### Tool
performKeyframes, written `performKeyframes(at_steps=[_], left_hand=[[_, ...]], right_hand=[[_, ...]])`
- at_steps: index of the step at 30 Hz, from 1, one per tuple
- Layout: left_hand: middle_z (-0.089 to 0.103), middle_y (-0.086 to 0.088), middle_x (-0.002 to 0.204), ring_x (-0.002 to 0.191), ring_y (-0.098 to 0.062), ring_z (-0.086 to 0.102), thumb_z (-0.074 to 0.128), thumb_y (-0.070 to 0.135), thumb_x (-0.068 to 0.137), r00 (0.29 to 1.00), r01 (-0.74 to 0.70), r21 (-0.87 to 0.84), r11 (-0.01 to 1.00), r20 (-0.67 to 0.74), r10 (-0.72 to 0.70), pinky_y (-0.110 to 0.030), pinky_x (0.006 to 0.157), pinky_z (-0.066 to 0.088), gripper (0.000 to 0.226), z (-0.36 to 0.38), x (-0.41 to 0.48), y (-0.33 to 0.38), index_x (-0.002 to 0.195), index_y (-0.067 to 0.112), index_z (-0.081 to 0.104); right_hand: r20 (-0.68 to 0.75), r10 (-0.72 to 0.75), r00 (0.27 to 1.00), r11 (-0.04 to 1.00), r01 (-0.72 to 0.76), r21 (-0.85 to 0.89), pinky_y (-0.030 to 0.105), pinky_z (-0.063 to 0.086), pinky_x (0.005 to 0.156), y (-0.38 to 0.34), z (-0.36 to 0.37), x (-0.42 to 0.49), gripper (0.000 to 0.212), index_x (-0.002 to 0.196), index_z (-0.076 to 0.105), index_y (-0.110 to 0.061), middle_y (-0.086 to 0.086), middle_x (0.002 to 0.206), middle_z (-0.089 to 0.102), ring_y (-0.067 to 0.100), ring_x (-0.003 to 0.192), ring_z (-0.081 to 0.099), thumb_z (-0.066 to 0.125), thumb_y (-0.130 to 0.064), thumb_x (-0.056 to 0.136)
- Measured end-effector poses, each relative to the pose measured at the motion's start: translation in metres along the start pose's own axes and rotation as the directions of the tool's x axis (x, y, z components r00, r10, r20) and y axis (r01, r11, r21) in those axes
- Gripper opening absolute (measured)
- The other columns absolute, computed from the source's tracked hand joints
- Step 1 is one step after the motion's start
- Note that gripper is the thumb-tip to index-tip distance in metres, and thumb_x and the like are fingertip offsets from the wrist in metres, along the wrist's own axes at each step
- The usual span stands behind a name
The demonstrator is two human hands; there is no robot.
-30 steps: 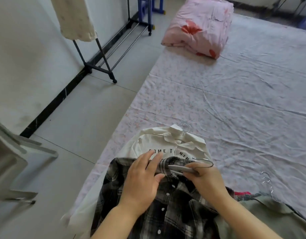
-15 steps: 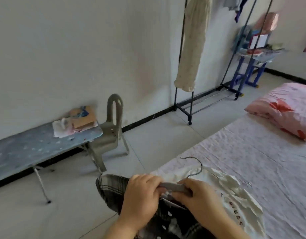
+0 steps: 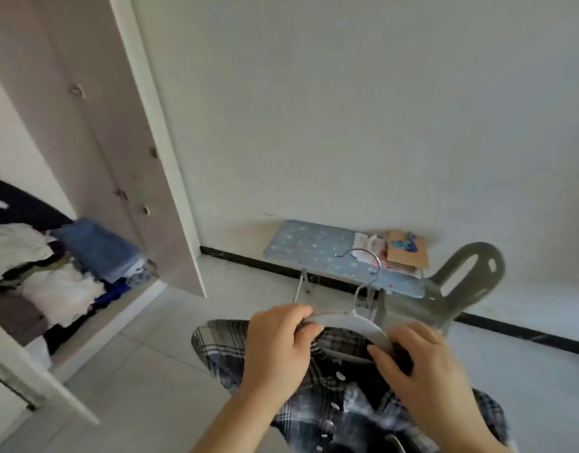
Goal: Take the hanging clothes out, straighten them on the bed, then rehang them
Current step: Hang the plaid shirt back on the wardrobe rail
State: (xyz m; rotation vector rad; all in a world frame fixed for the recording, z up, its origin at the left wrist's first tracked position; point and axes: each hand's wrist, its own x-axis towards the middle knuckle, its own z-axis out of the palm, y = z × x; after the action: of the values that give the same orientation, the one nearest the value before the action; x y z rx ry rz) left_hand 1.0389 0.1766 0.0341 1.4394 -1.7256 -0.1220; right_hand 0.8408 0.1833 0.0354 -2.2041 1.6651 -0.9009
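**A:** ok, what are the hands actually doing here?

**B:** both gripping. The left hand (image 3: 278, 348), around 6 o'clock in the shot, has its fingers curled over the left end of the grey hanger (image 3: 347, 320). The right hand (image 3: 422, 371), nearer 5 o'clock, is curled round the right end, fingertips pressed into the shirt (image 3: 330, 397) collar. The shirt's a dark plaid one. It's on the hanger, held up over the floor (image 3: 151, 371), and drops toward the bottom edge.

**A:** and the room?

**B:** pale tiles, and a plain white wall (image 3: 347, 109) with a black skirting (image 3: 249, 258) strip. There's an open wardrobe (image 3: 102, 125) at 9 o'clock, with piles of folded clothes (image 3: 53, 276) on its shelf at 8. An ironing board (image 3: 314, 250) with a dotted blue cover stands against the wall just past the hanger. A grey plastic chair (image 3: 461, 282) is beside it at 4 o'clock.

**A:** any text you can read?

**B:** a brown card (image 3: 407, 251) lies on the board's right end with something blue printed on it, too blurry to read.
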Motion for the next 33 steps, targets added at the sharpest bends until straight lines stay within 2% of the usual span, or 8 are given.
performKeyframes(at_steps=[7,12,17,19,24,27,30,33], left_hand=[[0.059,0.005,0.057,0.054,-0.014,0.051,0.067,0.022,0.078,0.960,0.191,0.018,0.981,-0.214,-0.183,-0.029,0.051,0.041,0.009,-0.100,0.018,-0.128,0.071,0.017,0.066],[0.060,0.004,0.059,0.061,-0.013,0.053,0.061,0.030,0.072,0.903,0.221,0.058,0.973,-0.389,-0.182,-0.029,0.051,0.043,0.014,-0.173,0.053,-0.222,0.068,0.017,0.066],[0.064,0.003,0.061,0.068,-0.013,0.054,0.073,0.021,0.069,0.865,0.264,0.184,0.947,-0.479,-0.148,-0.025,0.051,0.042,0.008,-0.234,0.089,-0.295,0.070,0.015,0.068],[0.061,-0.001,0.056,0.055,-0.015,0.052,0.071,0.019,0.071,0.866,0.276,0.223,0.935,-0.479,-0.141,-0.028,0.049,0.044,0.011,-0.256,0.103,-0.318,0.066,0.010,0.066],[0.057,-0.016,0.058,0.051,-0.025,0.048,0.048,0.036,0.080,0.819,0.319,0.232,0.919,-0.555,-0.143,-0.039,0.053,0.042,0.042,-0.292,0.143,-0.375,0.067,-0.001,0.062],[0.061,-0.008,0.057,0.053,-0.023,0.055,0.058,0.025,0.080,0.797,0.343,0.247,0.906,-0.588,-0.141,-0.035,0.051,0.042,0.025,-0.304,0.169,-0.410,0.069,0.004,0.066],[0.063,0.004,0.063,0.057,-0.014,0.056,0.070,0.011,0.080,0.754,0.400,0.230,0.887,-0.633,-0.176,-0.029,0.053,0.042,0.004,-0.312,0.201,-0.452,0.077,0.009,0.070],[0.064,0.003,0.064,0.058,-0.015,0.057,0.071,0.010,0.079,0.718,0.465,0.236,0.854,-0.665,-0.207,-0.032,0.056,0.045,0.001,-0.323,0.242,-0.492,0.078,0.010,0.070]], right_hand=[[0.179,-0.239,0.954,0.965,0.254,-0.065,0.009,0.043,0.064,-0.113,0.103,0.098,0.015,0.087,0.051,-0.038,-0.022,0.102,0.041,0.000,0.082,0.053,0.056,-0.051,0.084],[0.251,-0.371,0.894,0.912,0.402,-0.082,-0.003,0.032,0.060,-0.198,0.174,0.174,0.028,0.100,0.057,-0.039,-0.027,0.108,0.036,-0.010,0.083,0.046,0.049,-0.060,0.083],[0.315,-0.495,0.810,0.851,0.525,-0.015,0.003,0.033,0.073,-0.267,0.234,0.241,0.045,0.120,0.047,-0.038,-0.025,0.123,0.031,-0.010,0.097,0.046,0.045,-0.064,0.083],[0.333,-0.540,0.773,0.824,0.566,0.024,0.006,0.033,0.075,-0.290,0.255,0.265,0.049,0.123,0.047,-0.034,-0.024,0.122,0.030,-0.006,0.098,0.047,0.050,-0.061,0.083],[0.284,-0.647,0.707,0.754,0.647,0.108,0.013,0.040,0.075,-0.340,0.300,0.328,0.043,0.120,0.048,-0.032,-0.020,0.121,0.035,0.003,0.097,0.054,0.057,-0.053,0.084],[0.234,-0.706,0.668,0.707,0.687,0.171,0.019,0.047,0.073,-0.361,0.331,0.370,0.038,0.115,0.051,-0.032,-0.024,0.115,0.035,0.005,0.090,0.056,0.057,-0.052,0.083],[0.190,-0.753,0.630,0.658,0.722,0.212,0.014,0.044,0.070,-0.381,0.371,0.419,0.037,0.115,0.054,-0.032,-0.029,0.111,0.033,0.004,0.087,0.056,0.059,-0.050,0.083],[0.165,-0.785,0.597,0.618,0.739,0.269,0.015,0.046,0.071,-0.405,0.405,0.476,0.037,0.116,0.056,-0.031,-0.026,0.114,0.039,0.004,0.090,0.057,0.061,-0.048,0.083]])
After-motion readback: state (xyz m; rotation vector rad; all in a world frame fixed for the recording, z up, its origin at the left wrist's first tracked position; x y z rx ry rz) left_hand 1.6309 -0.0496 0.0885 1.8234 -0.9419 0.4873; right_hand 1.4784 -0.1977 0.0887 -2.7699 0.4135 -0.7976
